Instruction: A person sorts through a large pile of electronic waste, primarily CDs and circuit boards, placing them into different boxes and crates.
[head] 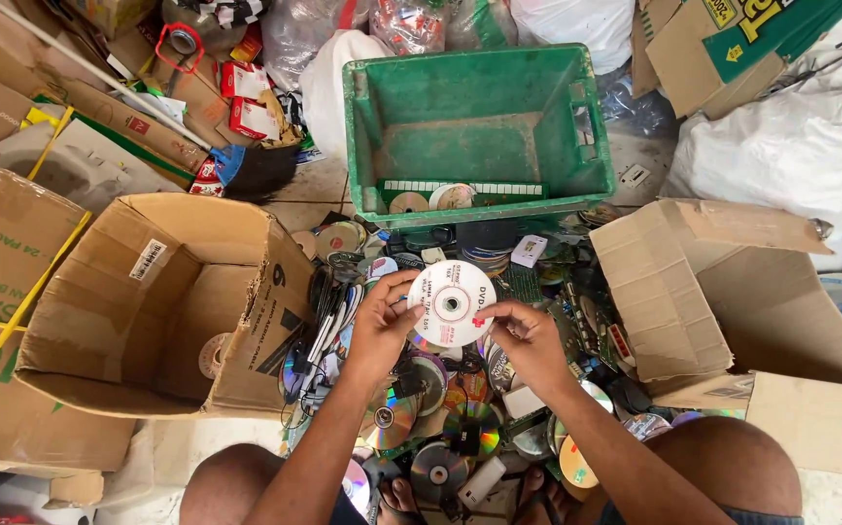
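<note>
Both my hands hold one white disc (452, 303) with red print, face up, above a heap of loose discs (440, 428) and electronic scrap on the floor. My left hand (382, 326) grips the disc's left edge with thumb and fingers. My right hand (528, 340) pinches its right edge near a small red mark. My bare knees show at the bottom of the view.
A green plastic crate (372, 126) with a few discs inside lies tipped ahead. An open cardboard box (81, 321) sits at left, another open cardboard box (673, 292) at right. White sacks (790, 156), flattened cartons and small red packets lie around the back.
</note>
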